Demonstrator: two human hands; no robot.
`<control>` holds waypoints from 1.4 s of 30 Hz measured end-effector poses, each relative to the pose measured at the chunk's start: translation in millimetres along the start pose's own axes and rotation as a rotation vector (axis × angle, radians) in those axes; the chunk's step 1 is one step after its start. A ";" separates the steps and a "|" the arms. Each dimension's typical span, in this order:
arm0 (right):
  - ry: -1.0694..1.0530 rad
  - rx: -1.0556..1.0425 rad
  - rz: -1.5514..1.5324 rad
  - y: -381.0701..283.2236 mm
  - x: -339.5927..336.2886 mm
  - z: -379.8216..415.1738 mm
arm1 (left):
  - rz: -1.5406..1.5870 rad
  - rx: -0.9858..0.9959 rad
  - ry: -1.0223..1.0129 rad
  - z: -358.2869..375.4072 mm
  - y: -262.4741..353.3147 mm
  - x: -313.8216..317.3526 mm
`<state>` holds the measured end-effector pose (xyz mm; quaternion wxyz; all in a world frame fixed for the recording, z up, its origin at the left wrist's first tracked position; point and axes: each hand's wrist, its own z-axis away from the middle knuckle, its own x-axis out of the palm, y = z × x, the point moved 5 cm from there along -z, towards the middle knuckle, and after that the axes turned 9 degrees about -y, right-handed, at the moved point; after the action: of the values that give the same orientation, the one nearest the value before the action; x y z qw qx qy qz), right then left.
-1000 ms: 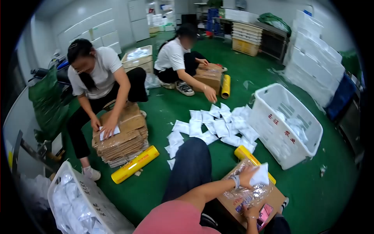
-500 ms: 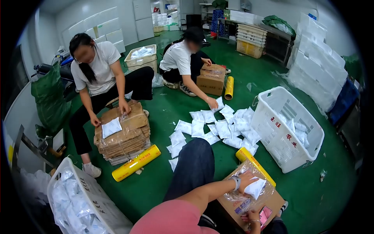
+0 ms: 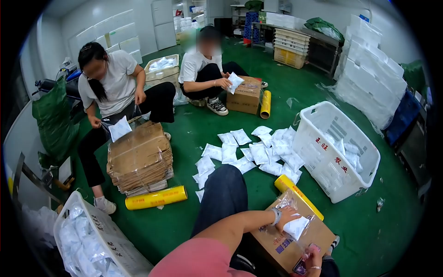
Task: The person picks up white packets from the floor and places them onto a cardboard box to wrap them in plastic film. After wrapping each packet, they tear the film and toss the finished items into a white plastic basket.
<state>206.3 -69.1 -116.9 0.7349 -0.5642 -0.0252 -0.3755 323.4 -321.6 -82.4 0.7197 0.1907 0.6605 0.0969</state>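
Observation:
A cardboard box [image 3: 270, 240] stands tilted in front of me at the lower right, with clear plastic film [image 3: 288, 203] over its top. On it lies a puffy white packet [image 3: 296, 227]. My left hand [image 3: 286, 219], with a band at the wrist, rests on the packet's left edge, fingers stretched out. Closer to me, my right hand [image 3: 314, 256] is closed at the box's near edge, on what looks like a gathered end of the film. A phone [image 3: 300, 267] shows partly beside that hand. Behind the box lies a yellow film roll [image 3: 302, 198].
White packets [image 3: 258, 152] are spread over the green floor. A white crate [image 3: 332, 171] stands right, another crate [image 3: 108, 231] lower left. One co-worker [image 3: 117, 83] bends over stacked flat cardboard [image 3: 140, 157]; another co-worker [image 3: 200, 69] holds a packet by a box [image 3: 244, 97].
My right hand has moved right along the box's near edge; my left hand stays at the packet. One co-worker has lifted a packet from the floor; the other has raised film with a packet.

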 end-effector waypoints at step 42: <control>-0.317 0.031 1.729 9.2 176.8 -0.2 | 0.771 -0.483 0.251 149.8 91.9 -47.6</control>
<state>338.3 -161.1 -43.0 0.7572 -0.4213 0.3040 0.3959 476.6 -278.7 6.2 0.5695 0.2359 0.5821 0.5303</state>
